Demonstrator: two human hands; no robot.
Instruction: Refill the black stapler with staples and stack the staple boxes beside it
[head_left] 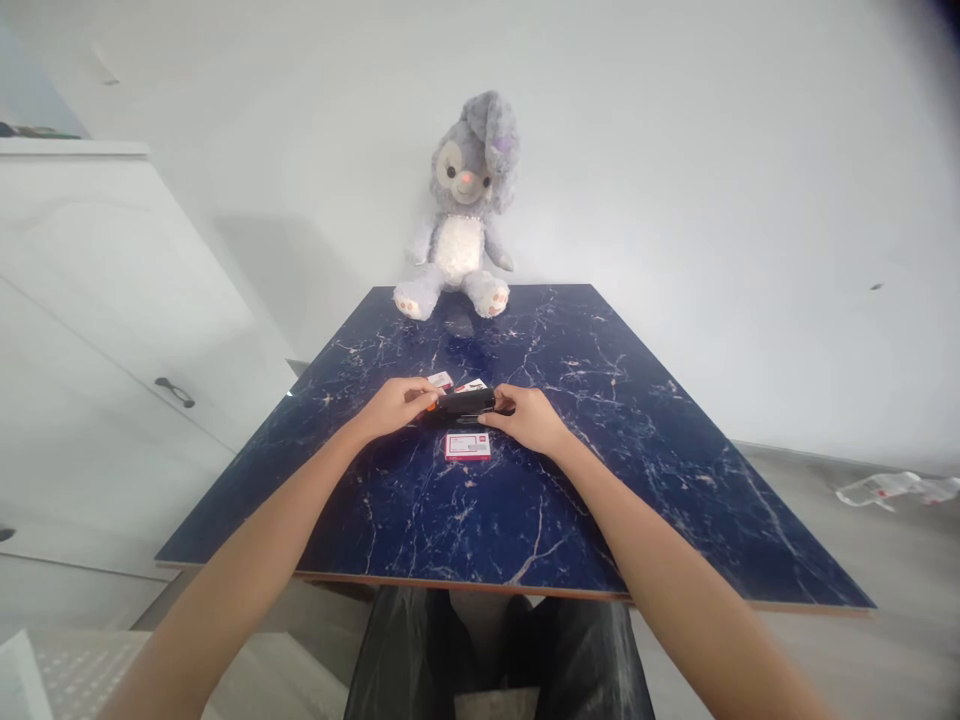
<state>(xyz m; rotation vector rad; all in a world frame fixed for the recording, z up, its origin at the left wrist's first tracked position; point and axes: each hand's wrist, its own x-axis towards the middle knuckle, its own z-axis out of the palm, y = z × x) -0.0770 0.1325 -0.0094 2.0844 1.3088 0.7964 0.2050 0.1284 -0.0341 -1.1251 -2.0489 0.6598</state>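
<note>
A black stapler (466, 401) with a bit of orange at its left end is held level just above the middle of the table. The fingers of my left hand (395, 408) close on that left end. At the opposite end, my right hand (529, 417) grips it between thumb and fingers. A small red-and-white box (468, 447) lies flat in front of it, nearer to me. Behind the stapler are another small red-and-white box (440, 380) and a white printed piece (472, 386), both partly hidden.
The dark blue marbled table (600, 500) has a grey plush toy (461, 240) sitting at its far edge against the wall. A white cabinet (97, 330) stands on the left. Clear plastic packaging (892, 488) lies on the floor at right.
</note>
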